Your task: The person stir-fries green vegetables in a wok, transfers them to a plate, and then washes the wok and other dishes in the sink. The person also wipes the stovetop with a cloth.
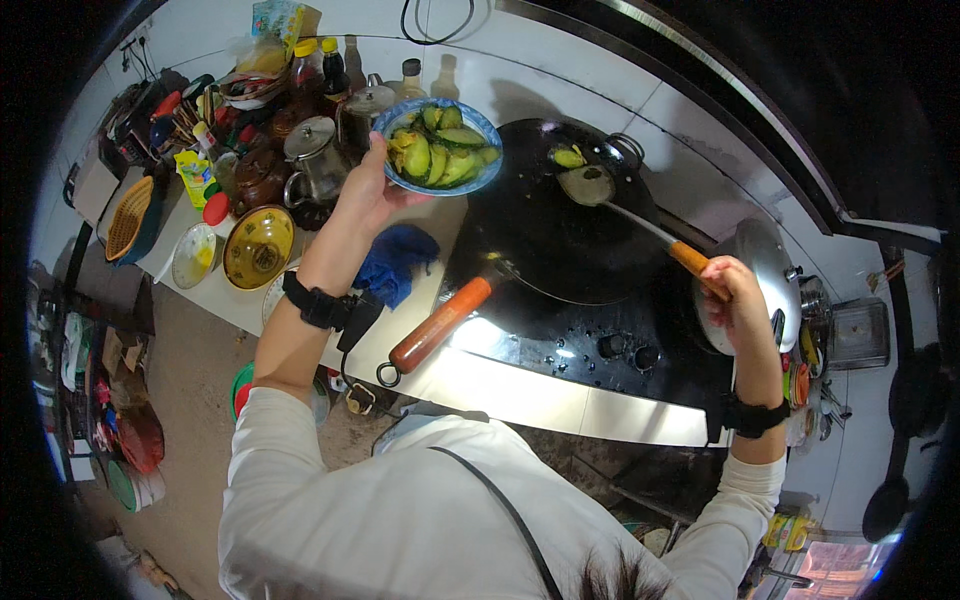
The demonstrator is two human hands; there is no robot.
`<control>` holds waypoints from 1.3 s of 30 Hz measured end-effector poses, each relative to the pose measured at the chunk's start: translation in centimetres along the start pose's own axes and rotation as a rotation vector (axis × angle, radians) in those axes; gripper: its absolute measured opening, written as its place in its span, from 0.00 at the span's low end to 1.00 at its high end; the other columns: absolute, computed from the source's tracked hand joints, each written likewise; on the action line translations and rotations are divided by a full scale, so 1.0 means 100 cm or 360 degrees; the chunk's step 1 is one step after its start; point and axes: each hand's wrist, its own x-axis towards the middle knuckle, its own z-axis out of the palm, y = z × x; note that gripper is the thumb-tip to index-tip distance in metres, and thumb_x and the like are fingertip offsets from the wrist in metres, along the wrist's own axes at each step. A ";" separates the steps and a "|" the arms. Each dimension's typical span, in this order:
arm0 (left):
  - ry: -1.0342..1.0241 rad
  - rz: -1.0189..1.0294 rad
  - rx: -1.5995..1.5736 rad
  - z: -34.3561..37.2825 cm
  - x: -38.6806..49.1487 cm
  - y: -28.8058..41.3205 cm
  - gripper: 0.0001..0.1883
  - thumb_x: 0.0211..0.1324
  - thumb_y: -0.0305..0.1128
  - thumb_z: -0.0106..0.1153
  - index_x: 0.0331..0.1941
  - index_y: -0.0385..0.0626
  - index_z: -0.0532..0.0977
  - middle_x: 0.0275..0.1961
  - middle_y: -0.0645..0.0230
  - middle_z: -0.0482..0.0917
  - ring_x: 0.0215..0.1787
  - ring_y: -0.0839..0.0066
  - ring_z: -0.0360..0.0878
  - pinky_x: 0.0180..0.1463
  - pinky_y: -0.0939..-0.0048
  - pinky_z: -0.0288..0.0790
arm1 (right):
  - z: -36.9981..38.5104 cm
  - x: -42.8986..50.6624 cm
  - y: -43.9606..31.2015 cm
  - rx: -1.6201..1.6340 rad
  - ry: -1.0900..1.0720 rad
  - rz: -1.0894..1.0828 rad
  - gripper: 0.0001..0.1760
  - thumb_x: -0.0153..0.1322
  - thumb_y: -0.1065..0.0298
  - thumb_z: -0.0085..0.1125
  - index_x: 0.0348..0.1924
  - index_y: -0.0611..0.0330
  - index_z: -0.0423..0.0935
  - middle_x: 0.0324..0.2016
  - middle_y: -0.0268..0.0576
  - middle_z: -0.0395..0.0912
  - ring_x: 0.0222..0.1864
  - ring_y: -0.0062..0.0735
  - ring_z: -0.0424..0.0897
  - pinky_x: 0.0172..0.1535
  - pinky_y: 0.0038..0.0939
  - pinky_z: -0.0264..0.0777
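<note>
My left hand grips the rim of a blue-and-white bowl with its thumb over the edge. The bowl holds cooked green squash slices and hangs over the counter, at the left side of a black wok. In my right hand is the wooden handle of a metal spatula, whose head rests or hovers inside the wok near its far side. Beside the spatula head lie a few squash slices. The wok's wooden handle points towards me at the left.
A blue cloth lies on the counter below the bowl. Further left stand an amber bowl, a patterned bowl, a metal pot and bottles. A large metal lid stands right of the stove.
</note>
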 end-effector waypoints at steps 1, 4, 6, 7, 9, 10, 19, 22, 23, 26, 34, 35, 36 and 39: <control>0.0009 -0.0004 0.0000 0.000 -0.001 0.000 0.28 0.62 0.54 0.29 0.55 0.45 0.60 0.53 0.57 0.68 0.51 0.62 0.71 0.46 0.54 0.72 | -0.007 0.000 -0.005 -0.0105 0.0110 0.0006 0.04 0.61 0.67 0.44 0.25 0.53 0.69 0.14 0.28 0.60 0.12 0.17 0.58 0.13 0.19 0.50; 0.0022 -0.0018 -0.0002 0.000 -0.001 -0.002 0.28 0.61 0.55 0.30 0.55 0.46 0.60 0.53 0.59 0.68 0.52 0.62 0.69 0.47 0.52 0.70 | -0.013 0.007 -0.020 -0.0386 0.0053 -0.0096 0.05 0.61 0.67 0.44 0.24 0.53 0.70 0.13 0.25 0.59 0.12 0.15 0.58 0.12 0.18 0.49; 0.0029 -0.0014 -0.0011 -0.002 -0.001 -0.004 0.28 0.61 0.55 0.31 0.55 0.47 0.60 0.52 0.60 0.68 0.53 0.62 0.69 0.48 0.51 0.70 | -0.007 0.015 -0.028 -0.0495 -0.0068 -0.0152 0.06 0.62 0.65 0.45 0.23 0.53 0.70 0.13 0.25 0.60 0.12 0.15 0.58 0.13 0.18 0.50; 0.0004 -0.0011 -0.0002 -0.003 -0.001 -0.005 0.27 0.61 0.55 0.32 0.55 0.47 0.60 0.53 0.60 0.68 0.53 0.62 0.69 0.48 0.51 0.70 | -0.003 0.020 -0.032 -0.0555 -0.0163 -0.0174 0.06 0.63 0.64 0.46 0.23 0.52 0.70 0.14 0.26 0.61 0.12 0.14 0.58 0.13 0.17 0.51; -0.0037 -0.0005 0.0020 -0.005 -0.001 -0.006 0.27 0.60 0.56 0.33 0.55 0.48 0.61 0.53 0.60 0.68 0.53 0.63 0.68 0.48 0.52 0.69 | 0.003 0.027 -0.042 -0.0607 -0.0238 -0.0211 0.07 0.63 0.63 0.47 0.23 0.52 0.71 0.14 0.26 0.61 0.12 0.13 0.59 0.13 0.16 0.51; -0.0032 0.0000 0.0008 -0.007 -0.002 -0.006 0.27 0.60 0.56 0.33 0.55 0.48 0.60 0.53 0.60 0.68 0.53 0.63 0.68 0.48 0.51 0.69 | 0.002 0.029 -0.049 -0.0597 -0.0213 -0.0226 0.07 0.64 0.63 0.47 0.23 0.52 0.71 0.14 0.26 0.61 0.12 0.13 0.59 0.13 0.16 0.51; 0.0040 0.0047 -0.0022 -0.012 -0.021 0.002 0.27 0.60 0.55 0.34 0.56 0.48 0.58 0.54 0.59 0.66 0.54 0.60 0.68 0.48 0.48 0.68 | -0.062 -0.015 -0.080 -0.0381 -0.0109 -0.0194 0.11 0.65 0.53 0.44 0.24 0.47 0.69 0.13 0.32 0.65 0.07 0.10 0.56 0.07 0.12 0.43; 0.0101 0.0051 -0.0038 -0.009 -0.024 0.002 0.27 0.60 0.55 0.35 0.55 0.47 0.59 0.51 0.59 0.69 0.49 0.62 0.71 0.43 0.55 0.70 | -0.074 -0.016 -0.080 -0.0172 0.0061 -0.0062 0.13 0.65 0.52 0.44 0.23 0.48 0.69 0.12 0.31 0.64 0.07 0.11 0.56 0.07 0.11 0.44; 0.0154 0.0064 -0.0022 -0.009 -0.024 0.001 0.28 0.60 0.55 0.36 0.54 0.45 0.61 0.47 0.59 0.72 0.45 0.65 0.74 0.37 0.62 0.72 | -0.076 -0.016 -0.082 -0.0158 0.0076 -0.0053 0.14 0.65 0.51 0.43 0.23 0.48 0.69 0.12 0.30 0.64 0.07 0.11 0.56 0.07 0.11 0.44; 0.0103 0.0018 0.0005 -0.010 -0.021 0.000 0.28 0.60 0.55 0.35 0.55 0.47 0.59 0.51 0.59 0.69 0.50 0.62 0.71 0.44 0.54 0.69 | -0.069 -0.012 -0.086 -0.0371 0.0002 0.0014 0.16 0.66 0.49 0.42 0.23 0.48 0.71 0.12 0.29 0.63 0.08 0.11 0.57 0.08 0.10 0.45; -0.0082 -0.0039 -0.0082 -0.017 -0.005 -0.011 0.31 0.59 0.57 0.34 0.58 0.47 0.56 0.58 0.58 0.62 0.59 0.59 0.62 0.53 0.47 0.64 | 0.022 -0.015 0.074 0.0300 -0.0072 0.0112 0.05 0.66 0.65 0.47 0.33 0.53 0.69 0.16 0.34 0.64 0.12 0.21 0.63 0.10 0.21 0.56; -0.0093 -0.0069 -0.0128 -0.018 -0.004 -0.014 0.32 0.58 0.58 0.34 0.58 0.47 0.56 0.59 0.58 0.62 0.59 0.59 0.62 0.53 0.48 0.64 | 0.029 -0.017 0.095 0.0488 0.0010 0.0261 0.05 0.67 0.68 0.45 0.35 0.55 0.68 0.17 0.36 0.64 0.12 0.22 0.64 0.11 0.21 0.57; -0.0135 -0.0074 -0.0165 -0.020 -0.004 -0.015 0.32 0.58 0.59 0.34 0.59 0.47 0.56 0.59 0.58 0.62 0.59 0.59 0.62 0.54 0.49 0.64 | 0.031 -0.021 0.110 0.0607 -0.0030 0.0188 0.06 0.67 0.69 0.44 0.37 0.56 0.68 0.18 0.37 0.64 0.13 0.22 0.64 0.11 0.21 0.58; -0.0213 -0.0103 -0.0305 -0.022 -0.005 -0.016 0.35 0.56 0.60 0.34 0.59 0.47 0.55 0.60 0.59 0.61 0.60 0.60 0.61 0.55 0.51 0.64 | 0.030 -0.021 0.127 0.0746 0.0019 0.0173 0.09 0.67 0.70 0.43 0.40 0.57 0.67 0.20 0.39 0.64 0.13 0.22 0.64 0.13 0.21 0.59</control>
